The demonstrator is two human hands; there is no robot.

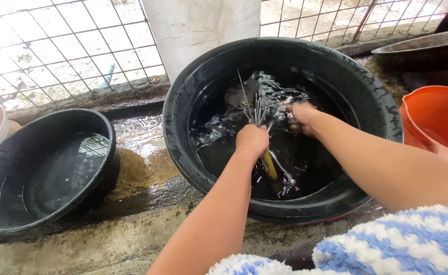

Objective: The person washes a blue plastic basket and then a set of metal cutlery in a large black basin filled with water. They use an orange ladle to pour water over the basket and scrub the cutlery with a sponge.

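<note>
Large black basin (381,109) on wet concrete floor (132,229), holding dark water. Left hand (252,141) closed in a fist around a bundle of thin metal utensils (257,109), tines or prongs fanning up and away above the knuckles, a yellow handle (270,165) projecting below the fist toward the near wall. Right hand (301,118) just beside the bundle's upper ends, partly under foam and splashing water; fingers blurred, curled or flat impossible to tell, contact with the utensils likely but not certain. Bundle thus clamped inside the left fingers at mid-length, near the basin's centre, upper ends at or close to the right fingertips. Possible faults, judged from this arrangement: wet metal sliding out of the fist and scattering in opaque water, hard to find again; pointed ends pricking the right hand, given rapid rubbing so near them; water slopping over the rim onto an already slick floor. Smaller black basin (10,214) well apart to the left, with clear water. Orange bucket (440,119) near the right edge, wire fence (71,51) behind, striped blue-and-white sleeve (412,239) in the foreground.
</note>
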